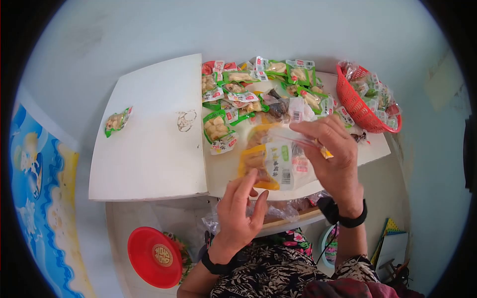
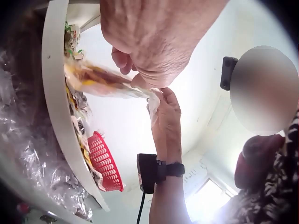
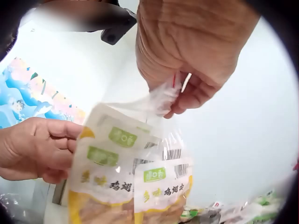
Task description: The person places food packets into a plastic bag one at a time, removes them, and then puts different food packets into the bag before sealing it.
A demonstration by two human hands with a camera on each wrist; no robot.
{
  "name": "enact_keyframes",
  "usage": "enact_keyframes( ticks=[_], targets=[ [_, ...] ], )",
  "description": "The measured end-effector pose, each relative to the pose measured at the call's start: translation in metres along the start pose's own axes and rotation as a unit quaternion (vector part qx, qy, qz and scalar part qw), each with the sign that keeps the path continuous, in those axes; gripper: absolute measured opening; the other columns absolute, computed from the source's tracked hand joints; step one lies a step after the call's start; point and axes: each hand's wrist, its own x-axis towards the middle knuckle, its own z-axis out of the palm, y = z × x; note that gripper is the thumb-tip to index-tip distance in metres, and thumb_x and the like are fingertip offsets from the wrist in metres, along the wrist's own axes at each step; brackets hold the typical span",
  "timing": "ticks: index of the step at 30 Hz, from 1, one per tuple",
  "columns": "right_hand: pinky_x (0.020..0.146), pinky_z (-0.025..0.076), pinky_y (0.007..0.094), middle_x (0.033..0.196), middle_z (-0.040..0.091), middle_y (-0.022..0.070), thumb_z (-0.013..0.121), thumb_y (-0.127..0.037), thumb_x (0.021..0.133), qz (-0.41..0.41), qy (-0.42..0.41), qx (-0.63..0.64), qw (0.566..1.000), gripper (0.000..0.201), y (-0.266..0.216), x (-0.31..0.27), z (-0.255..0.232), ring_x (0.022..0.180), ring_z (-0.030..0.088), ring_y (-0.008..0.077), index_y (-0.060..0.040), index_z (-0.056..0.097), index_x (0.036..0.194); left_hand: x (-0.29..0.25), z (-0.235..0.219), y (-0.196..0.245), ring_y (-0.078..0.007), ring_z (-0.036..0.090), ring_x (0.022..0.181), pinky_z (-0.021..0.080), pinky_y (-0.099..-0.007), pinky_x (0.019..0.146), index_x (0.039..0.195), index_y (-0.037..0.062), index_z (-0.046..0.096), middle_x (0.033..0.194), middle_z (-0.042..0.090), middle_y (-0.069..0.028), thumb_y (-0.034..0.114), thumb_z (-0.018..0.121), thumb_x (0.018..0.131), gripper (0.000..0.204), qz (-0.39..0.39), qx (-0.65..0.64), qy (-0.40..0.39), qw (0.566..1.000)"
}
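Note:
A clear plastic bag with yellow and white snack packets [image 1: 256, 161] inside hangs above the white table. My right hand [image 1: 335, 154] pinches the bag's gathered top; in the right wrist view the right hand [image 3: 191, 56] grips it above the packets [image 3: 161, 186]. My left hand [image 1: 238, 216] is at the bag's lower left in the head view, fingers loosely bent. The right wrist view shows the left hand [image 3: 39, 149] at the bag's side edge; whether it touches is unclear. The left wrist view shows the bag [image 2: 100, 81] blurred beside the left hand [image 2: 149, 42].
Green and white snack packets [image 1: 216, 126] lie piled across the table's back. A red basket [image 1: 355, 102] of packets tilts at the right. One packet [image 1: 118, 121] sits on the left white panel [image 1: 149, 159]. Below stand a red basin [image 1: 144, 253] and crumpled clear plastic [image 1: 283, 211].

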Motion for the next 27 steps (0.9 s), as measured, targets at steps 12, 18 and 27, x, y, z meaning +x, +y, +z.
enact_keyframes(
  ticks=[12,18,27],
  targets=[
    [0.077,0.058,0.0382,0.088,0.070,0.0002,0.074,-0.006,0.074,-0.241,-0.075,-0.011,0.968,0.040,-0.007,0.044,-0.017,0.091,0.064,0.0252,-0.0142,0.078,0.113,0.034,-0.007,-0.005,-0.0355,0.044,0.151,0.040,-0.0490,0.121,0.171,-0.0006,0.007,0.164,0.040,-0.0257,0.024,0.098,0.079,0.132,-0.021,-0.022,-0.045,0.999],
    [0.080,0.057,0.0388,0.089,0.069,-0.0008,0.073,-0.012,0.076,-0.232,-0.071,0.021,0.970,0.036,-0.009,0.027,-0.015,0.097,0.064,0.0256,-0.0155,0.077,0.111,0.033,-0.004,-0.017,-0.0278,0.060,0.128,0.047,-0.0430,0.113,0.171,-0.0002,0.009,0.142,0.059,-0.0152,0.031,0.101,0.073,0.138,-0.142,-0.140,-0.053,0.978],
    [0.084,0.058,0.0411,0.105,0.072,0.0057,0.081,-0.004,0.075,-0.178,0.031,0.040,0.983,0.043,0.008,0.007,-0.005,0.109,0.065,0.0291,-0.0115,0.074,0.116,0.033,0.003,-0.011,-0.0176,0.071,0.107,0.060,-0.0327,0.091,0.133,-0.0014,0.062,0.123,0.071,-0.0097,0.008,0.092,0.084,0.058,-0.322,-0.292,-0.097,0.895]
  ],
)
